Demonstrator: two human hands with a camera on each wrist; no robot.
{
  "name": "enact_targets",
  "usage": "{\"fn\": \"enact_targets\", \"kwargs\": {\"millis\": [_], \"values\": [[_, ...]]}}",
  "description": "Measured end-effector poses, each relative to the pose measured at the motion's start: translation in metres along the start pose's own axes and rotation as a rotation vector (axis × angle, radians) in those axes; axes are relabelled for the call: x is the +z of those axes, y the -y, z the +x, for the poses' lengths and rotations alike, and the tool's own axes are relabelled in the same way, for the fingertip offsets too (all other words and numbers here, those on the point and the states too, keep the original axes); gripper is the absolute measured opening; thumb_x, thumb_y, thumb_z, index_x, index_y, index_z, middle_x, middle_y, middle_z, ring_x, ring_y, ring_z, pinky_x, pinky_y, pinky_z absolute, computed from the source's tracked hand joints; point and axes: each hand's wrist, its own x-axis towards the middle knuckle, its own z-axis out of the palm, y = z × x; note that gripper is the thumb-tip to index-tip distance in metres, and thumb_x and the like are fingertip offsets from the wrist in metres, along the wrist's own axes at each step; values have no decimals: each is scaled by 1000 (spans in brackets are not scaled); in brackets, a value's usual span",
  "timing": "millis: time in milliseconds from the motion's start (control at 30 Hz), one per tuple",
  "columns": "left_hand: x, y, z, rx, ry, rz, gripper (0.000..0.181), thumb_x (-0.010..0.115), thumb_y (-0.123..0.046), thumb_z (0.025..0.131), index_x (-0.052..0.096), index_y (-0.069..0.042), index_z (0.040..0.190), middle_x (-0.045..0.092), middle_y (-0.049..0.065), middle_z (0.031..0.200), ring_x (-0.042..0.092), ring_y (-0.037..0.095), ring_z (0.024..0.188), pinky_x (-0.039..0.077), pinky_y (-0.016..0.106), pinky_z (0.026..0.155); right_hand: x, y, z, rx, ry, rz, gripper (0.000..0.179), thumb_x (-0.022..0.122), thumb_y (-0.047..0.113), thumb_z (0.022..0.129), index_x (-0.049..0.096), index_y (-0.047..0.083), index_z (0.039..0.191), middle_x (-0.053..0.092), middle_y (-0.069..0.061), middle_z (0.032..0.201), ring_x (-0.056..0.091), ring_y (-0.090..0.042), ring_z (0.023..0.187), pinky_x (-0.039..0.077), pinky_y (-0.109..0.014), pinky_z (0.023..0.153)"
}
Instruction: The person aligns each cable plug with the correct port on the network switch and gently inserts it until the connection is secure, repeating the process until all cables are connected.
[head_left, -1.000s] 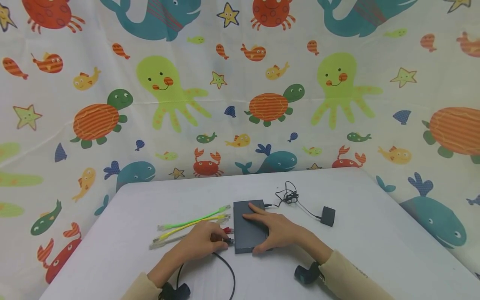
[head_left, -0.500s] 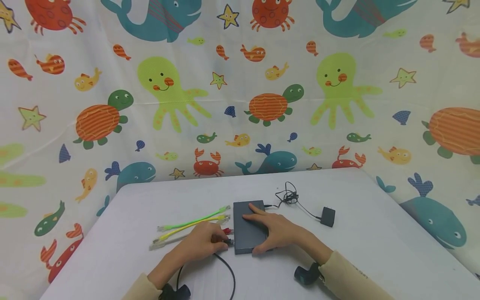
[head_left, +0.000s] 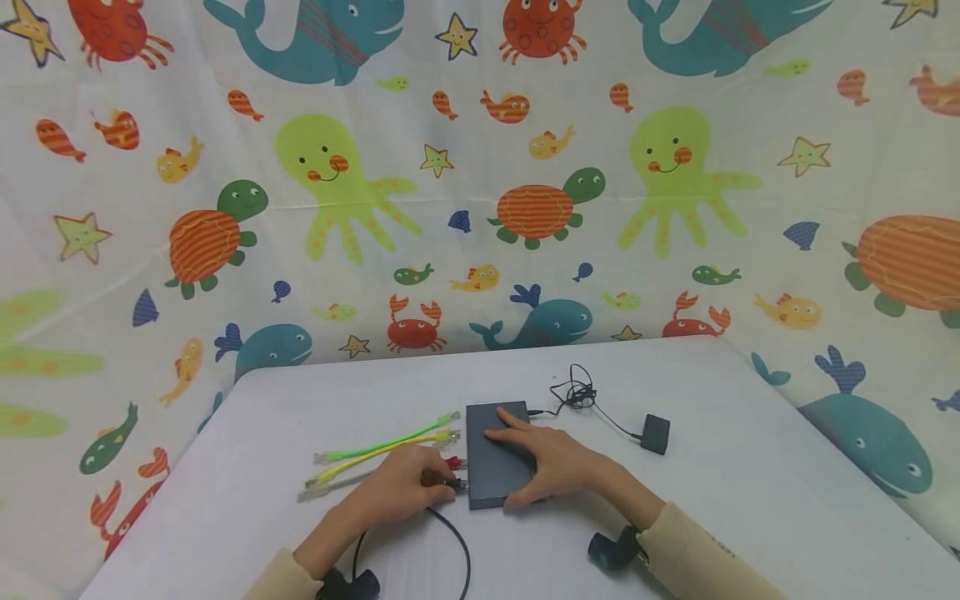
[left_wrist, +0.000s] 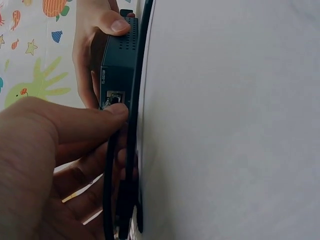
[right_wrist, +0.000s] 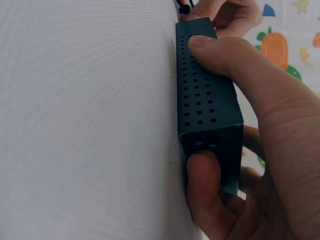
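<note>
A dark, flat network switch (head_left: 487, 442) lies on the white table, its ports facing left. My left hand (head_left: 401, 483) pinches the plug end of a black network cable (head_left: 461, 537) between thumb and fingers. In the left wrist view the plug (left_wrist: 113, 100) is right at a port in the switch's side, partly covered by the thumb. My right hand (head_left: 555, 458) grips the switch from the right. In the right wrist view its thumb lies on the vented side (right_wrist: 197, 100) and a finger is against the end face. A red plug (head_left: 454, 462) sits at the port side just beyond the black one.
Left of the switch lie a green cable (head_left: 390, 437), a yellow cable (head_left: 367, 454) and a grey cable (head_left: 330, 486). A thin black cord (head_left: 577, 392) runs from the switch to a power adapter (head_left: 656, 434). Behind the table (head_left: 720, 467) hangs a sea-animal curtain (head_left: 465, 108).
Both hands keep their places on the plug and the switch. The head view has shifted slightly, and the curtain's left side appears moved to the right.
</note>
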Motion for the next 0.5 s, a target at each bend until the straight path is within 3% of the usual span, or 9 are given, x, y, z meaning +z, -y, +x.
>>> {"fn": "enact_targets", "kwargs": {"millis": [500], "values": [[1,0,2,-7,8,16,14,75,-26,82,75,-22,95,65,-18,79,54,1,68,47,19,62,-1,0,0,-3,3,19,95,74,68,67,34,40,148,11,3,164,31,-33,145,35,-59,108]]}}
